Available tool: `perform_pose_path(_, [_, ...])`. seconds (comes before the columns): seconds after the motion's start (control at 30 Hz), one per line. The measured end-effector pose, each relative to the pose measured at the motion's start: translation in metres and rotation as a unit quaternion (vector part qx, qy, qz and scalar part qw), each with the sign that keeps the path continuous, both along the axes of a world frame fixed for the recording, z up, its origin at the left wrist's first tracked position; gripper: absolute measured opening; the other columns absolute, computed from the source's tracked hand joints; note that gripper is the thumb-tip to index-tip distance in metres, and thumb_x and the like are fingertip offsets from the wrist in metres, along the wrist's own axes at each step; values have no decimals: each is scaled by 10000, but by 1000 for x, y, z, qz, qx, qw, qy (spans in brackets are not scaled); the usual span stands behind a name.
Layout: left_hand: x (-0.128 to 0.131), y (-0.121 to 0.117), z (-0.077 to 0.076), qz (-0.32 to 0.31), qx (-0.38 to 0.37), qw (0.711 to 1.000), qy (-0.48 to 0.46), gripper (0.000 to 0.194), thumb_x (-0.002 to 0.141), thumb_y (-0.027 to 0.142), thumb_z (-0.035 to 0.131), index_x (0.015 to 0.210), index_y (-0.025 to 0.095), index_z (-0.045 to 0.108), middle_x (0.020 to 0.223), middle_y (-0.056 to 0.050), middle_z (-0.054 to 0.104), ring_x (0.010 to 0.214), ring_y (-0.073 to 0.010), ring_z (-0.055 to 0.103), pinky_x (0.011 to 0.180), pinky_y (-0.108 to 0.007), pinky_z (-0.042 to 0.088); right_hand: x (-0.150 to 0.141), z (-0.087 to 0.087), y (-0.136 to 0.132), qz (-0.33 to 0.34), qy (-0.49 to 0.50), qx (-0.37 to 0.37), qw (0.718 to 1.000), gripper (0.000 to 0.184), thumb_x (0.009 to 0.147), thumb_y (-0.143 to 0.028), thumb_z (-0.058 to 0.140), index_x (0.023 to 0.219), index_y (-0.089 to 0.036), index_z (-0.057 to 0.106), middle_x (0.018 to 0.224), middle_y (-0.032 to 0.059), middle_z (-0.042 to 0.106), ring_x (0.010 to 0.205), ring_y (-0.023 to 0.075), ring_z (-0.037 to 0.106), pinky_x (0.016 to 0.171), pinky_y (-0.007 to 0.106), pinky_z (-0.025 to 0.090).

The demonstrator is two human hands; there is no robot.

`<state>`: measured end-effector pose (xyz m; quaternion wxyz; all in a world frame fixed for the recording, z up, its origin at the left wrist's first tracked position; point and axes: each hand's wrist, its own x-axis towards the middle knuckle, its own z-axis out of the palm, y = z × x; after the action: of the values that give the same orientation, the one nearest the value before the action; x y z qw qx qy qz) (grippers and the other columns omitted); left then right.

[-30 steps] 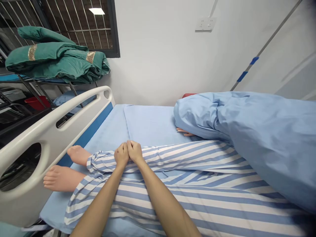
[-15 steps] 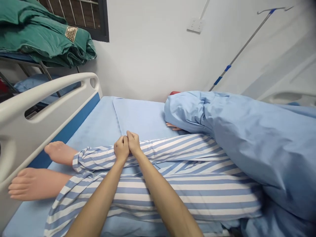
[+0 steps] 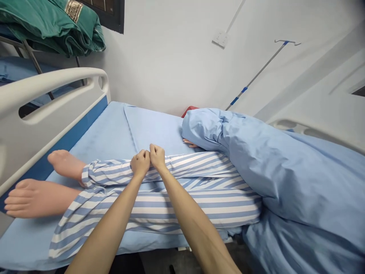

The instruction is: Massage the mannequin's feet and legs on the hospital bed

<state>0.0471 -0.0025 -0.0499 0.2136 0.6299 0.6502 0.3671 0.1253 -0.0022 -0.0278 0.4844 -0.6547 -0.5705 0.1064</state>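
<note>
Though our left fist (image 3: 140, 163) and right fist (image 3: 157, 156) touch, curled on the striped trouser leg (image 3: 194, 167), we cannot tell if they grip its soft cloth; the mannequin's leg (image 3: 40, 198), lying on the bed (image 3: 94, 133), should feel heavy and limp, best held at the shin.

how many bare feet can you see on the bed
2: a peach manikin foot beside the white plastic bed rail, and a second nearer the camera, both poking from blue-striped trouser legs
</note>
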Motion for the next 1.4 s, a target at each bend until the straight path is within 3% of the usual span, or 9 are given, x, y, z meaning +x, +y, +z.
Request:
perform_pose_path(0.17, [2,-1,-1,-4,-2,1000,23,336,842,371,363,628,222,575,633,-25,615,608,-153,502,554,-261,200,1,-22,-2,-22,43,5,999,415,863,-399,341,507,-187,322,474,-57,313,495,80,294,504,228,219])
perform_pose_path(0.37, [1,-3,5,4,-30,1000,0,314,822,368,375,630,220,574,627,-30,612,612,-160,510,558,-261,226,1,-19,0,-18,67,5,998,406,847,-403,357,505,-193,299,467,-62,289,499,80,276,492,230,216])
perform_pose_path(0.47, [0,4,15,-8,-21,996,-91,308,797,338,393,538,199,485,545,-7,538,563,-134,461,543,-249,246,3,-18,2,-11,81,5,997,407,839,-421,365,507,-194,303,472,-63,277,496,81,278,486,231,215])
perform_pose_path(0.57, [6,11,24,-10,7,973,-232,330,804,331,353,505,195,380,482,22,435,514,-109,408,523,-233,273,6,-19,4,-9,109,5,994,413,843,-432,348,508,-193,311,480,-60,278,496,82,281,483,230,224])
perform_pose_path(0.63, [14,11,24,-27,10,962,-273,335,811,335,335,507,196,363,473,29,411,504,-104,397,517,-229,283,8,-19,5,-7,127,3,992,411,843,-437,343,514,-191,326,487,-56,298,501,84,293,486,229,240])
perform_pose_path(0.77, [25,2,14,-58,10,981,-186,345,813,336,351,506,189,410,497,17,463,534,-111,415,537,-238,271,13,-18,5,-18,162,-1,987,409,832,-460,357,523,-196,323,493,-54,300,512,86,292,478,227,253])
perform_pose_path(0.9, [29,-2,7,-46,22,991,-124,348,821,327,346,523,186,458,546,-2,531,563,-119,442,544,-245,260,16,-18,4,-5,168,14,986,406,840,-465,354,538,-197,320,514,-50,302,530,84,294,488,221,263])
perform_pose_path(1.2, [37,0,6,-19,41,996,-82,348,820,303,354,506,181,442,524,3,508,530,-110,411,536,-249,253,23,-21,5,0,170,7,986,402,871,-422,343,540,-198,302,518,-51,286,518,78,304,499,216,260])
perform_pose_path(1.4, [36,1,6,-19,55,996,-70,344,820,307,345,505,185,412,513,7,486,536,-111,396,543,-244,262,26,-10,4,24,133,-33,990,409,878,-373,338,512,-191,342,499,-45,325,515,87,325,511,223,251])
